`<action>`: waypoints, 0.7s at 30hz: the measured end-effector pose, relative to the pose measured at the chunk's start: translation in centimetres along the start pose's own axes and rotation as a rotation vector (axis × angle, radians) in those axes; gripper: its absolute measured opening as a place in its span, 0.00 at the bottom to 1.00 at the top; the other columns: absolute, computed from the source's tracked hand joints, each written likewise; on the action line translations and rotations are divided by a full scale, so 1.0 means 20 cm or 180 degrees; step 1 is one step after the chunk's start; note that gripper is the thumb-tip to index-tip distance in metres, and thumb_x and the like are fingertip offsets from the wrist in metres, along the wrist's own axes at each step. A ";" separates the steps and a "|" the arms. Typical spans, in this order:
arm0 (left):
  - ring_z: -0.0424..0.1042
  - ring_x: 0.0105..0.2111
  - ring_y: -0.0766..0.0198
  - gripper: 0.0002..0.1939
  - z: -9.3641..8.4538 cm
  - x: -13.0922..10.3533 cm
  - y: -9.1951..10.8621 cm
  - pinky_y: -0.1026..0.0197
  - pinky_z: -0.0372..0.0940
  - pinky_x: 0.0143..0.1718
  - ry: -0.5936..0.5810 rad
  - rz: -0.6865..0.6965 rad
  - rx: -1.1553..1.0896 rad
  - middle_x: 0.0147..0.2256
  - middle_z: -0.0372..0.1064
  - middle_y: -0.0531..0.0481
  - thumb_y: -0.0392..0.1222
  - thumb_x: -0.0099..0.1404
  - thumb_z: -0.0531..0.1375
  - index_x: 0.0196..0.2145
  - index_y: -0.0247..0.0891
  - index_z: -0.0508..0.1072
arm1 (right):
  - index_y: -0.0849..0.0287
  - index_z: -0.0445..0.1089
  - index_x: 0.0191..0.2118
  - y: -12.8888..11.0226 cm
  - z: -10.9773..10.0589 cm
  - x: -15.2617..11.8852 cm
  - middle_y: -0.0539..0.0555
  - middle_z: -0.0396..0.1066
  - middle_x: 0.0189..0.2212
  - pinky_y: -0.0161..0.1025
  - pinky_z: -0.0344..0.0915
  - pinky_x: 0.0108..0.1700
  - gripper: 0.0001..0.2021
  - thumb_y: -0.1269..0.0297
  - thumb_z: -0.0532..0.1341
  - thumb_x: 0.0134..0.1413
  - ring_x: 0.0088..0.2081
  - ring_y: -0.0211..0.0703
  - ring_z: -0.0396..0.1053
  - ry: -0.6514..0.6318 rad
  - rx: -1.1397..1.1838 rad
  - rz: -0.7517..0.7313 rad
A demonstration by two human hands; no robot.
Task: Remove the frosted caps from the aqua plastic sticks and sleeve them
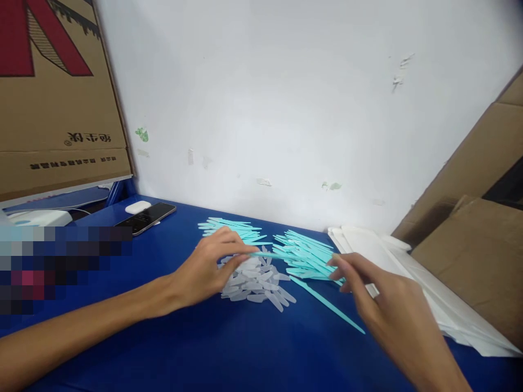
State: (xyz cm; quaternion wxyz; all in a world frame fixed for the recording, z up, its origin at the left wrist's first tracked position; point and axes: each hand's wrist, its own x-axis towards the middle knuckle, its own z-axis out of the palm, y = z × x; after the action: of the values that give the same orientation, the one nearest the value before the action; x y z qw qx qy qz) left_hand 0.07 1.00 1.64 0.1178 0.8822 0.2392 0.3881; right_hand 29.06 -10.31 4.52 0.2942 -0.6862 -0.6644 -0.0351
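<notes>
A blue table [229,348] carries a heap of turquoise sticks [304,256], with clear caps [255,283] just left of that heap. The left hand [204,269] pinches one end of a single stick [272,254] above the caps. The right hand [379,305], on the heap's right, pinches the other end between its fingertips.

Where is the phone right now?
The phone lies on the blue table's far left, beside a small white case, beyond the left hand.
</notes>
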 end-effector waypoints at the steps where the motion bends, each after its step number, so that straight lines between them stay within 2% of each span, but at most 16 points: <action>1: 0.68 0.39 0.58 0.13 -0.01 0.01 -0.04 0.55 0.65 0.42 0.0123 -0.0014 0.0195 0.38 0.76 0.47 0.38 0.74 0.57 0.52 0.41 0.78 | 0.46 0.74 0.43 0.04 0.01 0.01 0.51 0.80 0.34 0.41 0.66 0.33 0.18 0.47 0.49 0.69 0.33 0.50 0.78 -0.0046 -0.0148 0.0123; 4: 0.69 0.41 0.55 0.14 -0.05 0.04 -0.17 0.53 0.66 0.41 0.0245 -0.0137 0.0810 0.40 0.77 0.44 0.41 0.75 0.56 0.50 0.38 0.79 | 0.47 0.75 0.44 0.14 0.06 0.01 0.53 0.80 0.34 0.44 0.66 0.35 0.16 0.49 0.51 0.67 0.35 0.55 0.77 -0.0620 -0.0515 0.0293; 7: 0.69 0.44 0.51 0.16 -0.08 0.06 -0.28 0.50 0.67 0.44 -0.0034 -0.0354 0.1418 0.41 0.77 0.41 0.42 0.74 0.54 0.50 0.34 0.79 | 0.48 0.73 0.46 0.22 0.13 -0.01 0.53 0.78 0.38 0.44 0.65 0.37 0.11 0.55 0.56 0.64 0.38 0.54 0.76 -0.1242 -0.0439 0.0280; 12: 0.69 0.45 0.44 0.19 -0.09 0.05 -0.36 0.42 0.67 0.46 -0.0395 -0.0517 0.1765 0.42 0.76 0.35 0.40 0.73 0.51 0.45 0.30 0.81 | 0.52 0.69 0.39 0.22 0.18 -0.05 0.53 0.74 0.33 0.42 0.60 0.34 0.07 0.62 0.54 0.64 0.34 0.48 0.71 -0.1515 -0.0388 0.0176; 16: 0.64 0.53 0.42 0.19 -0.05 0.03 -0.32 0.40 0.67 0.50 -0.0433 -0.0471 0.1788 0.52 0.69 0.33 0.42 0.75 0.50 0.51 0.31 0.77 | 0.53 0.68 0.37 0.21 0.18 -0.03 0.51 0.73 0.30 0.41 0.56 0.32 0.06 0.64 0.55 0.64 0.32 0.46 0.69 -0.1873 -0.0322 0.0252; 21: 0.60 0.59 0.47 0.16 0.00 0.00 -0.09 0.44 0.67 0.55 -0.0758 0.0090 0.1328 0.56 0.65 0.39 0.43 0.76 0.51 0.53 0.40 0.74 | 0.54 0.64 0.33 0.21 0.17 -0.02 0.51 0.73 0.30 0.41 0.52 0.32 0.08 0.67 0.52 0.66 0.31 0.46 0.68 -0.2014 -0.0556 0.0359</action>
State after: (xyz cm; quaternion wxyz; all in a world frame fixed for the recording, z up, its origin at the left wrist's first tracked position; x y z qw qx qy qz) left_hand -0.48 2.58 0.90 -0.0451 0.9302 0.2863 0.2251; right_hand 31.69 -8.96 0.10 0.0147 -0.7214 -0.6782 0.1393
